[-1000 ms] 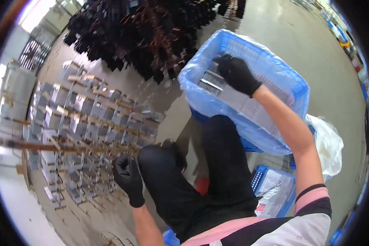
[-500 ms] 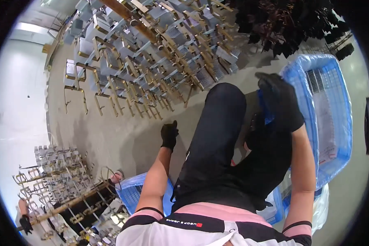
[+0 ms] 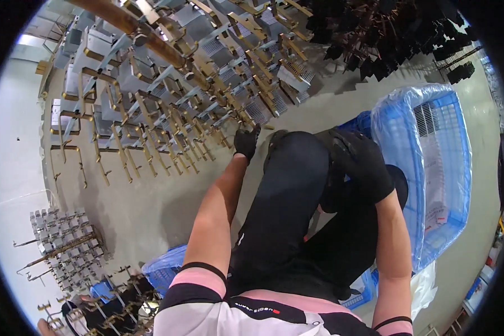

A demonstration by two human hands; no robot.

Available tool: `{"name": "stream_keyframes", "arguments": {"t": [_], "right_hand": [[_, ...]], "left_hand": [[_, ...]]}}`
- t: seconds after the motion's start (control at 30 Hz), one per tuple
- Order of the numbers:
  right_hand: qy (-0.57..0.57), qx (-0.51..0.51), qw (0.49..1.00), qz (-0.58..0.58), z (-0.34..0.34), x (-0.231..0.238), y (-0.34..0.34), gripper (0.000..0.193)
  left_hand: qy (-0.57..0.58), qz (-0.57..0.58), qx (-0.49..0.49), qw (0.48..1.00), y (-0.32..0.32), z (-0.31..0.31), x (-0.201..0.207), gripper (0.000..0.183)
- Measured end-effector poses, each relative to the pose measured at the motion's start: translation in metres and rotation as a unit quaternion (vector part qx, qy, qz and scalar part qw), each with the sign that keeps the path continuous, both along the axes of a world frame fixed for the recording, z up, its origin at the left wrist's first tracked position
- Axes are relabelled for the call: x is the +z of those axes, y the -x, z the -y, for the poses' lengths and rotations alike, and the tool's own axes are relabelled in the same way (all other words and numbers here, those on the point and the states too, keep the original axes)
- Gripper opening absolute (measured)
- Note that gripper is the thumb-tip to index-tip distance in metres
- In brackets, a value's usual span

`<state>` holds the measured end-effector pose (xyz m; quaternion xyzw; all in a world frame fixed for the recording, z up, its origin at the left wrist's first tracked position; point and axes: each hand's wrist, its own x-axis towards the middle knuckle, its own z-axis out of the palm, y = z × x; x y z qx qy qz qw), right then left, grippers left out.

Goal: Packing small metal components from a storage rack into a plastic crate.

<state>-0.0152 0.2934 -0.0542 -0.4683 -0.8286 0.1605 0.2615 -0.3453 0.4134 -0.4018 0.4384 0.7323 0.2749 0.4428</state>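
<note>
My left hand, in a black glove, is at the low end of a large hanging rack of brass-coloured hooks and grey finned metal parts. Its fingers look curled in, and what they hold, if anything, is hidden. Over my bent legs, close to my knee, is my right hand, also black-gloved. The right fingers stretch out to the left, and I see nothing in them. A blue basket lined with clear plastic stands to the right of that hand, with a finned grey part in it.
Black parts hang in a dense cluster at the upper right. Another rack of small grey parts is at the lower left. A blue basket sits behind my left arm. A pale wall bounds the left side.
My left hand has moved up to the rack's low end. The right hand has come away from the lined basket, left and down over my legs. My view has shifted, with the rack lying further left.
</note>
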Motion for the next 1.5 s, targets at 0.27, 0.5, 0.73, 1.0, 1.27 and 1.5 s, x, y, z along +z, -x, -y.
{"name": "stream_keyframes", "arguments": {"t": [0.27, 0.5, 0.73, 1.0, 1.27, 1.5], "right_hand": [[0.016, 0.012, 1.0, -0.001, -0.011, 0.003, -0.003, 0.072], [0.077, -0.014, 0.997, 0.005, -0.007, 0.002, -0.015, 0.081], [0.098, -0.037, 0.994, -0.007, -0.014, 0.025, 0.01, 0.048], [0.06, -0.01, 0.996, 0.059, -0.009, 0.008, -0.014, 0.037], [0.043, 0.0, 0.999, 0.029, -0.012, 0.014, 0.0, 0.038], [0.013, -0.128, 0.992, 0.004, -0.002, -0.003, -0.01, 0.051]], "left_hand": [[-0.029, -0.096, -0.094, 0.99, -0.002, -0.036, -0.03, 0.046], [-0.11, -0.015, 0.011, 0.994, -0.098, -0.011, -0.017, 0.058], [-0.116, -0.278, -0.068, 0.951, -0.039, -0.021, -0.08, 0.043], [-0.02, 0.319, 0.094, 0.943, -0.085, -0.002, -0.059, 0.039], [-0.171, -0.074, -0.165, 0.969, -0.029, 0.04, -0.024, 0.031], [-0.085, 0.271, -0.002, 0.959, -0.049, 0.09, 0.121, 0.022]]}}
